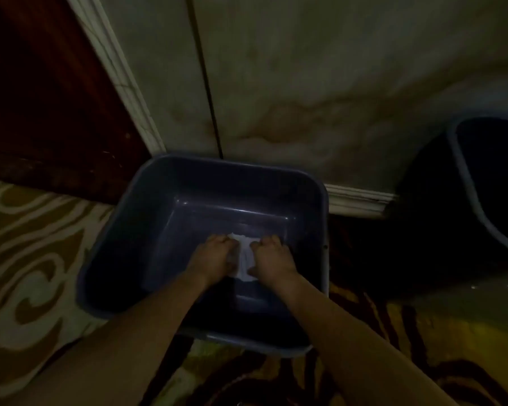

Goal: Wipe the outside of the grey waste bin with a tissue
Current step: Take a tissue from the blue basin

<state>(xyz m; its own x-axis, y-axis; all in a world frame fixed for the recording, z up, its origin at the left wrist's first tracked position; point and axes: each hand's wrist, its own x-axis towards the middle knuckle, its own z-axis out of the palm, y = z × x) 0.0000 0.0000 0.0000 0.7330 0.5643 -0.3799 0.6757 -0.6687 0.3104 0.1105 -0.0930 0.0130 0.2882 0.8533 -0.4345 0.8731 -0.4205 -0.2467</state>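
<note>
A grey rectangular waste bin (170, 168) stands upright on the carpet against the wall, its open top facing me. Both my arms reach down inside it. A white tissue (245, 260) lies on the bin's floor between my hands. My left hand (214, 256) grips the tissue's left side with curled fingers. My right hand (272, 257) grips its right side the same way. The scene is dim.
A second dark bin with a pale rim (464, 183) stands at the right. A stained wall (320, 83) with a white skirting board (361, 200) lies behind. A dark red wooden door (41, 98) fills the left. Patterned carpet (27, 259) covers the floor.
</note>
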